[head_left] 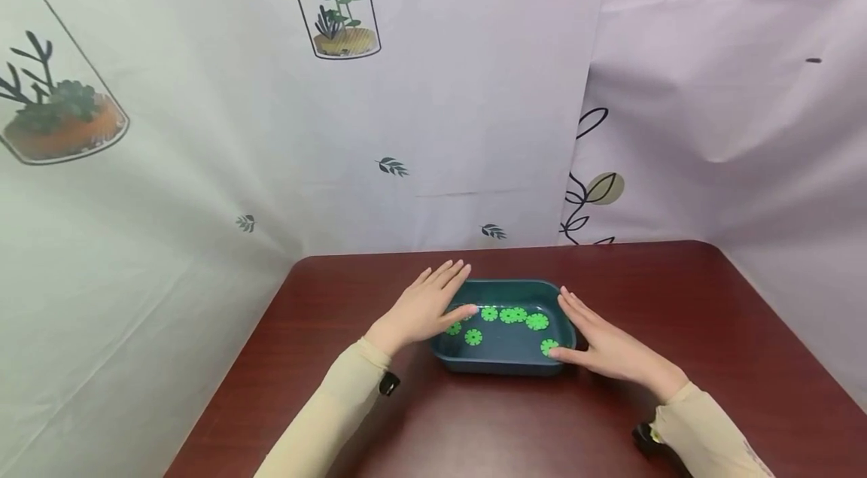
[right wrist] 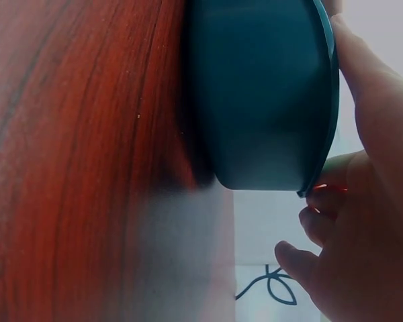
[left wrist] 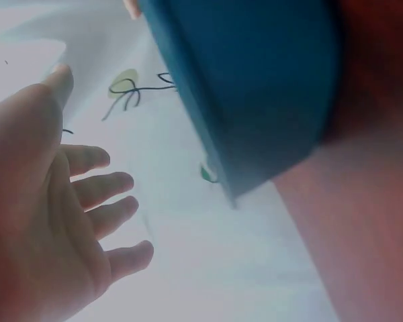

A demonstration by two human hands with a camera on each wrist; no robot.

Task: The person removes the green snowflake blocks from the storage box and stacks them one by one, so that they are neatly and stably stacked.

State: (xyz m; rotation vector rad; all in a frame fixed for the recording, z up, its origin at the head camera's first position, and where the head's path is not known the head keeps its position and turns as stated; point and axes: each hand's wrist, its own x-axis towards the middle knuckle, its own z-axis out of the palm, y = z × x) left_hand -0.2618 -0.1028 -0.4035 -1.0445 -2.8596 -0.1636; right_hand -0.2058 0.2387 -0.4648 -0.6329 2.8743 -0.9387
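Teal tray (head_left: pixel 504 367): left hand (head_left: pixel 421 310), right hand (head_left: pixel 612 344) at opposite ends, both released, fingers extended.

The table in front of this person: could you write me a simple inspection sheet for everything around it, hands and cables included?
Surface: glossy red-brown table.
Job's things: teal tray holding several green notched discs.
Clutter: nothing seen.
Hands: left hand open over the tray's left end; right hand open at its right end, contact unclear; a dark device by the left wrist.
Cables: nothing seen.
Surroundings: pale backdrop printed with plants and leaves.
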